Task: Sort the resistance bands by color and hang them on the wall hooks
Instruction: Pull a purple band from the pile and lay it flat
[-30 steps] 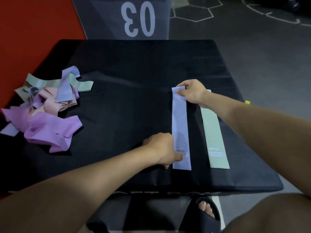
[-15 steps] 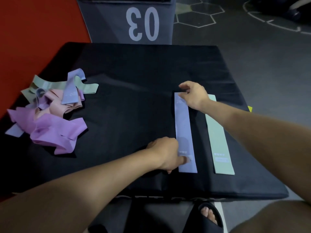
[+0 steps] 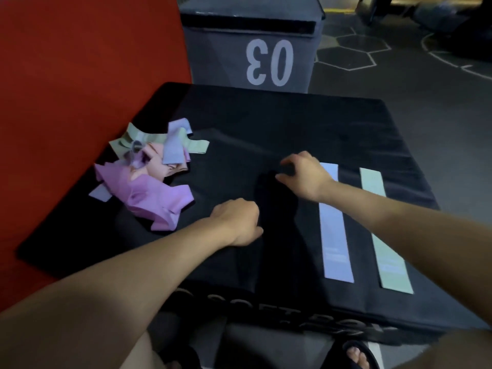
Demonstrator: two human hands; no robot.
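A light blue-lavender band [image 3: 334, 235] lies flat and straight on the black padded box [image 3: 266, 123], with a pale green band [image 3: 383, 235] laid parallel to its right. At the box's left edge sits a tangled pile of bands [image 3: 149, 177] in purple, pink, lavender and green. My right hand [image 3: 303, 174] hovers just left of the lavender band's far end, fingers bent downward and holding nothing. My left hand [image 3: 237, 222] is in the middle of the box between the pile and the flat bands, fingers curled in with nothing in them.
A grey box marked 03 [image 3: 226, 54] stands directly behind the black one. Red flooring [image 3: 80, 62] runs along the left side and dark floor with hexagon lines [image 3: 354, 51] lies to the right. My sandalled foot [image 3: 356, 354] shows below the front edge.
Both hands have let go of the lavender band and moved left toward the pile. The band stays flat beside the green one. The camera has tilted up and shifted left.
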